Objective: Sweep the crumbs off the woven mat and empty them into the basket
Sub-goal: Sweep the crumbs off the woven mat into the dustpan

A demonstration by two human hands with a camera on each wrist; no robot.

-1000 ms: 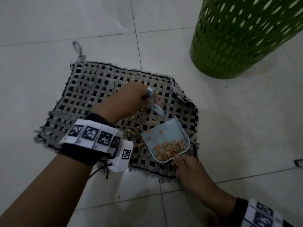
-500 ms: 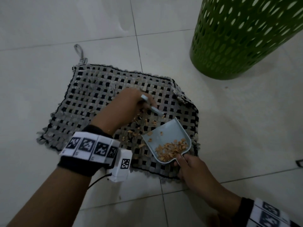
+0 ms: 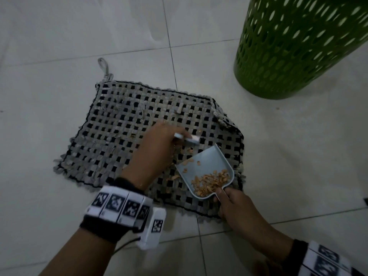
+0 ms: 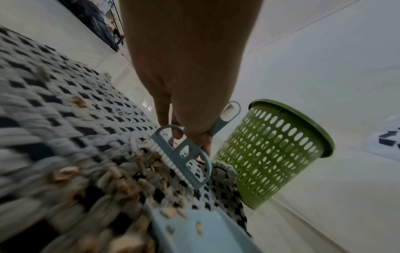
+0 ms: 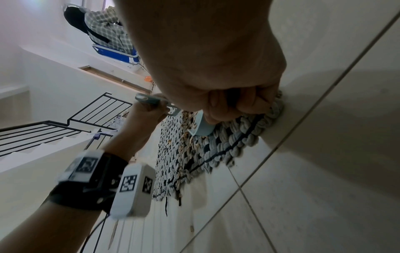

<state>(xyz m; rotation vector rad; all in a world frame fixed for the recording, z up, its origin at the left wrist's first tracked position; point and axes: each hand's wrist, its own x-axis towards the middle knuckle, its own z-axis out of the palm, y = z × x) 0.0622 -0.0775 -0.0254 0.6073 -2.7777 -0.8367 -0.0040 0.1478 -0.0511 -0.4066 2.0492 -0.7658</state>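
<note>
A grey and black woven mat (image 3: 123,136) lies on the tiled floor. My left hand (image 3: 159,144) grips a small blue brush (image 4: 184,154) by its handle, bristles down on the mat among loose orange crumbs (image 3: 184,151). My right hand (image 3: 233,204) grips the handle of a pale blue dustpan (image 3: 207,162) that rests on the mat's near right part, its mouth facing the brush. A heap of crumbs (image 3: 211,181) lies at the pan's back. The green perforated basket (image 3: 302,46) stands upright on the floor beyond the mat's far right corner.
Pale floor tiles (image 3: 59,36) surround the mat. In the right wrist view a stair railing (image 5: 54,123) and a blue chair with clothes (image 5: 112,49) stand far off. A small dark object (image 3: 366,201) lies at the right edge of the floor.
My left hand has drawn the brush back and to the left, away from the pan's mouth. The dustpan and my right hand have stayed where they were.
</note>
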